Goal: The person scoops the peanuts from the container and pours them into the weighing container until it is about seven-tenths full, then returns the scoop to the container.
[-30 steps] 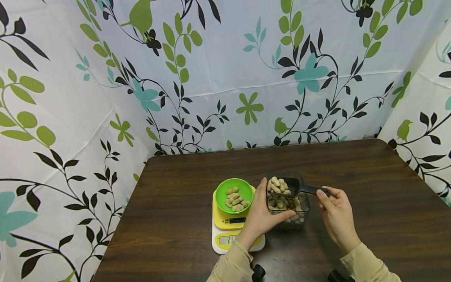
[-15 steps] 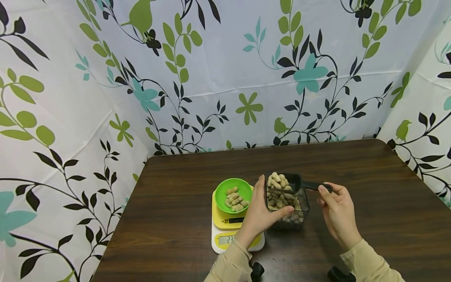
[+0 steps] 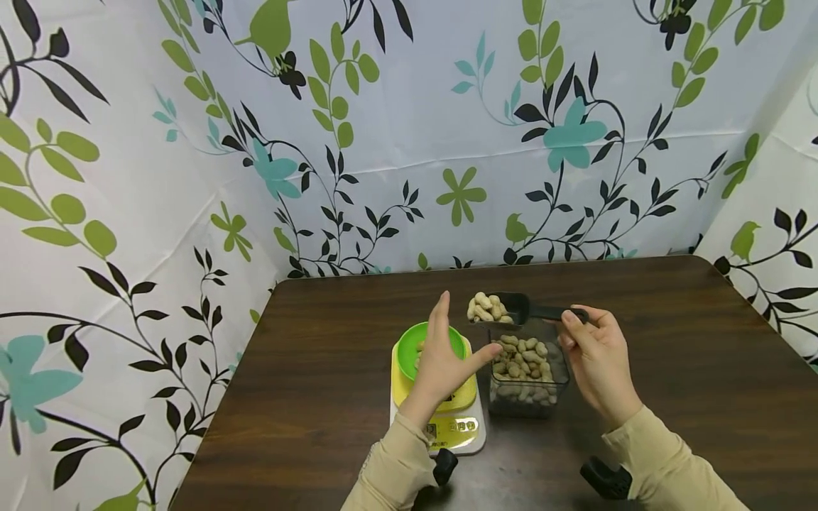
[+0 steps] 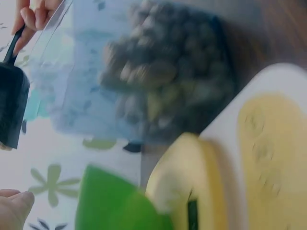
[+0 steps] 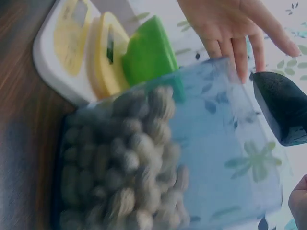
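My right hand (image 3: 599,362) grips the handle of a black scoop (image 3: 520,309) loaded with peanuts (image 3: 488,308), raised above the back of a clear square container (image 3: 525,399). More unshelled peanuts (image 3: 522,360) lie in that container. My left hand (image 3: 445,358) holds nothing; its fingers and thumb are spread apart in front of the green bowl (image 3: 406,349) and partly hide it. The bowl sits on a yellow and white kitchen scale (image 3: 471,434). In the right wrist view the scoop (image 5: 283,109) is near the fingers of the left hand (image 5: 235,24).
All of this stands on a dark wooden table (image 3: 319,397). Behind it hangs a white cloth (image 3: 396,128) printed with leaves and flowers. The container stands close to the scale's right side.
My right hand has lifted the scoop of peanuts up out of the container and slightly left. My left hand has let go of the container and moved left, over the scale.
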`<control>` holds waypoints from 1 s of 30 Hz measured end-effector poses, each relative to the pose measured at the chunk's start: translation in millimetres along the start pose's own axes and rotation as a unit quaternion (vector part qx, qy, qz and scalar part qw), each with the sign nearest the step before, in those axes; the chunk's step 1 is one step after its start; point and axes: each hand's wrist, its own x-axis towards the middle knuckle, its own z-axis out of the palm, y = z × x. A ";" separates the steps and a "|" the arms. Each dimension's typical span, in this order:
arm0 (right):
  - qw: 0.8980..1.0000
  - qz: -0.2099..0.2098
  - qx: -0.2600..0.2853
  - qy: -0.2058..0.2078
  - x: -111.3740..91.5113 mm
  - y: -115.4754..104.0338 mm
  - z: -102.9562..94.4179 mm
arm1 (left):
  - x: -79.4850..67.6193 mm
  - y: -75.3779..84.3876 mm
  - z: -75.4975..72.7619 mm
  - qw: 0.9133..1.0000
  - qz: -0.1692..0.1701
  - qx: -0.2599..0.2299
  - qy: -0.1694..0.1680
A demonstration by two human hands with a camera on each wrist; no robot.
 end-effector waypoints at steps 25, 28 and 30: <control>0.961 0.198 -0.194 0.000 15.3 21.1 31.2 | -22.2 -71.6 -24.8 0.994 -0.056 0.055 0.075; 0.957 0.198 -0.211 -0.007 15.9 24.6 32.3 | -24.8 -75.3 -23.2 0.994 -0.073 0.051 0.069; 0.954 0.195 -0.227 -0.010 16.6 26.4 33.4 | -25.7 -76.4 -23.0 0.993 -0.079 0.050 0.067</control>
